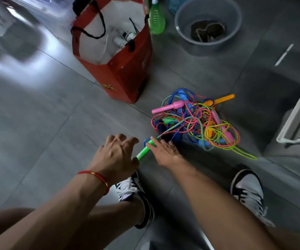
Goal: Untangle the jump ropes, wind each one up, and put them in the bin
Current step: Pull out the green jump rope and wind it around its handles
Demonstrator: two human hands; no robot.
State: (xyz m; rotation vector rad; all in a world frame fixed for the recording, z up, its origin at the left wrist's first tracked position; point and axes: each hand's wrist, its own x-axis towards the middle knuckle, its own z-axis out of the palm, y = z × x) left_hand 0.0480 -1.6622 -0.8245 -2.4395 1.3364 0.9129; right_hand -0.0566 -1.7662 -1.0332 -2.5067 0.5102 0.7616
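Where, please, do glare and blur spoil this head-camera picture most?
Head view: window glare washes the floor tiles at upper left, where motion blur also smears the scene; the red paper bag leans from wide-angle distortion; the tangle of jump ropes stays fairly sharp; both hands, left hand and right hand, are slightly soft.

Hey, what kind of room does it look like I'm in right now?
Probably an indoor utility or storage corner: a grey tiled floor, with a grey plastic basin, a red paper bag and a tangle of jump ropes set straight on it, no furniture in view.
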